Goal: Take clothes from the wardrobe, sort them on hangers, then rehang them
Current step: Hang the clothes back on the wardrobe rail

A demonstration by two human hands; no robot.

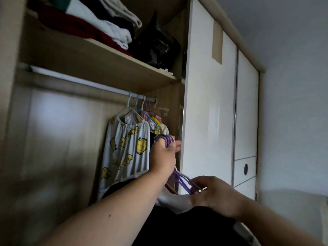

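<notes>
The left hand [162,154] is clenched around the hooks of a bunch of purple hangers [164,138], just right of a grey garment with yellow prints [127,148] that hangs near the right end of the wardrobe rail [85,82]. The bunch slants, hooks up and to the left, its long axis running down to the right. There the right hand [213,194] curls its fingers round the lower end.

Black glossy bag [156,47] top centre; brown rectangular patch [217,41] right of it; pale grey wall [292,86] far right.
</notes>
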